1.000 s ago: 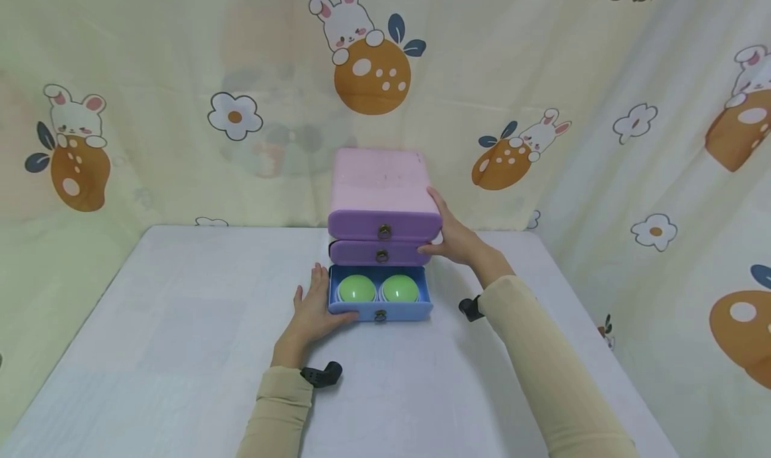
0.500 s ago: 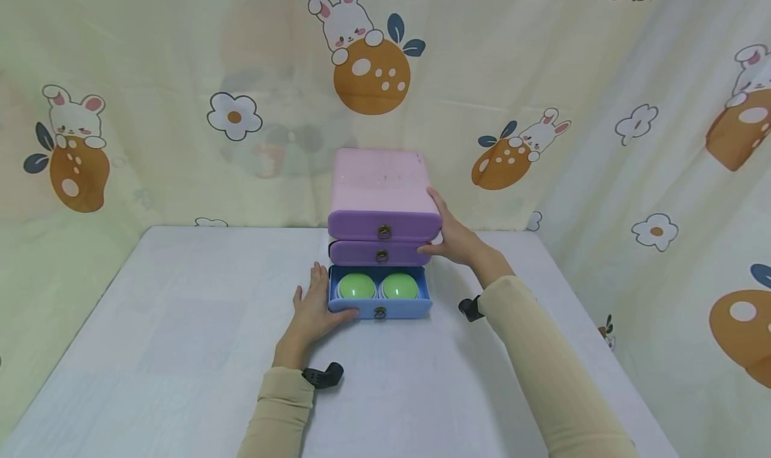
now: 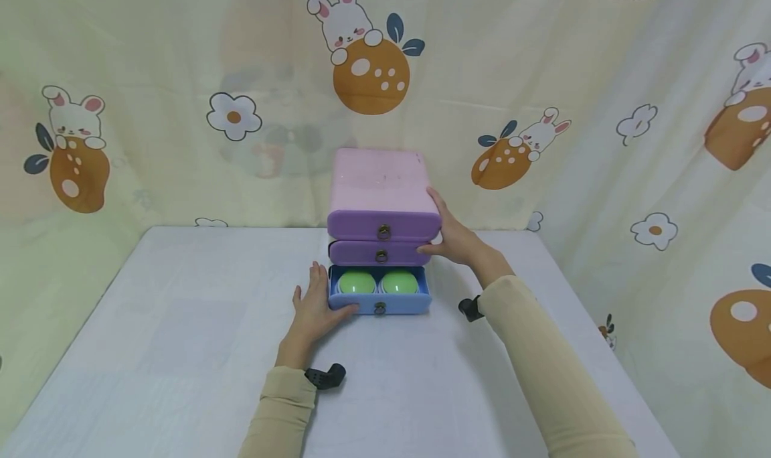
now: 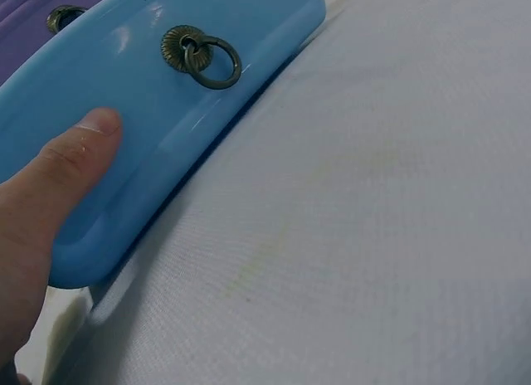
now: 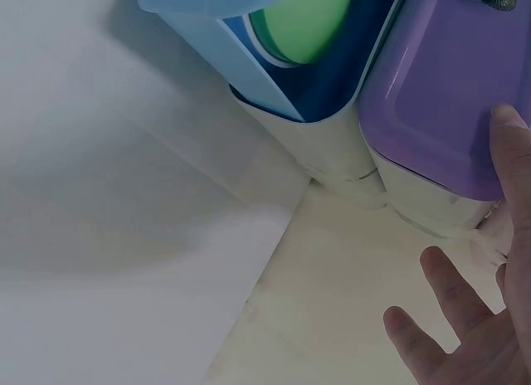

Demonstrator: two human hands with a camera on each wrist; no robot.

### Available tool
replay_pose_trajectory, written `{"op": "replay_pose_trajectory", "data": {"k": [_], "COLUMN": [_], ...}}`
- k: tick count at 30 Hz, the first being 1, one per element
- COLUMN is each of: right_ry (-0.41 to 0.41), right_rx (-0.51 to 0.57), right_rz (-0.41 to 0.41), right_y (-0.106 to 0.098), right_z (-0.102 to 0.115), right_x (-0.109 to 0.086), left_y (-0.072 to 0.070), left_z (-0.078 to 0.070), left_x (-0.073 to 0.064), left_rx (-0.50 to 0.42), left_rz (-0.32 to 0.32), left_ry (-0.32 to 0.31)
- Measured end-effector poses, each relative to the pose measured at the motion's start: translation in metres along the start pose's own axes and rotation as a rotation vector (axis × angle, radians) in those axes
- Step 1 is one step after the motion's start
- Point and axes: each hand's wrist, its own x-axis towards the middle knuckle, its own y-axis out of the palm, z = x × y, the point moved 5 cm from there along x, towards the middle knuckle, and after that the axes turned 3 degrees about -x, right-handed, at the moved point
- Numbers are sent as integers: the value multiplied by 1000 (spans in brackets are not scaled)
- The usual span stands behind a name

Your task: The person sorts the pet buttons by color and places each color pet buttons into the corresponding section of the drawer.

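Note:
A small cabinet with a pink top (image 3: 379, 180) stands at the back of the table. Its upper purple drawer (image 3: 355, 226) and middle purple drawer (image 3: 349, 253) look pushed in. The bottom blue drawer (image 3: 409, 304) sticks partly out, with two round green-topped things (image 3: 357, 282) inside. My left hand (image 3: 312, 316) lies at that drawer's left, thumb pressing its front and fingers straight along the side. On the cabinet's right side rests my right hand (image 3: 456, 238), fingers extended and thumb on the middle drawer's front. Some right fingertips are hidden.
A white-covered table (image 3: 193, 351) spreads around the cabinet. Behind it hangs a curtain (image 3: 289, 56) printed with rabbits and flowers. Ring pulls, like the blue drawer's ring pull (image 4: 211, 63), hang on the drawer fronts.
The blue drawer has slid a little further back into the cabinet, its green-topped things with it. My left thumb has moved back along with it; the right hand has stayed put.

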Motion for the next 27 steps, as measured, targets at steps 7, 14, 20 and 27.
{"op": "replay_pose_trajectory", "data": {"k": [7,14,20,27], "right_ry": [-12,-8,-8,-8], "right_rx": [-7,-1,7,7], "right_rz": [0,1,7,3], "right_y": [-1,0,1,0], "right_z": [0,0,2,3], "right_x": [0,0,-1,-1], "left_y": [4,5,6,6], "left_z": [1,2,1,1], "left_x": [3,4,4,5], "left_rx": [-2,-6,-6,-1], "left_rz": [-11,-38,-56,-67], "left_ry": [-10,-20,-39,-54]}}
